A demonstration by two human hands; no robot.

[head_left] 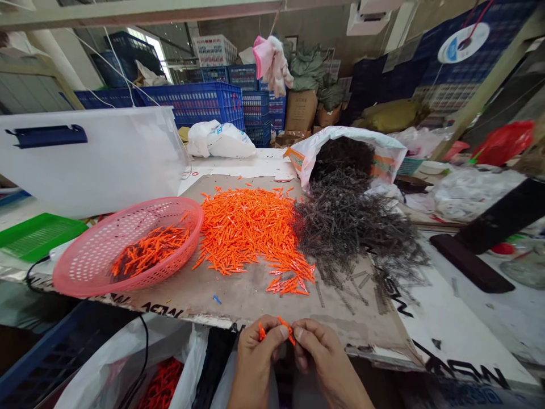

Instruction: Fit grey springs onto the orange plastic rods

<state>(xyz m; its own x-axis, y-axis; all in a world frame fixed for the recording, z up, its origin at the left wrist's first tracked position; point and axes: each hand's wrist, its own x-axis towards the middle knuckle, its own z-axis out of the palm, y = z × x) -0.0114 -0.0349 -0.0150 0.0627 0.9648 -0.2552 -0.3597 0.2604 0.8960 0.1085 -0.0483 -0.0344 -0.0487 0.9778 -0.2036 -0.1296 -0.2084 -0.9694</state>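
My left hand point(255, 355) and my right hand point(317, 352) meet at the table's near edge, both pinched on small orange plastic pieces point(286, 328) held between the fingertips. A big heap of the same orange pieces point(247, 227) lies on the cardboard sheet point(255, 292) ahead. To its right spreads a pile of dark metal springs point(349, 221), spilling from a white sack point(323, 147). A pink basket point(93, 261) at the left holds assembled orange pieces.
A white plastic bin point(93, 159) stands behind the basket, a green tray point(29, 236) at the far left. Blue crates point(200, 102) are stacked at the back. A bag with orange parts point(162, 386) hangs below the table edge. Bags and clutter fill the right side.
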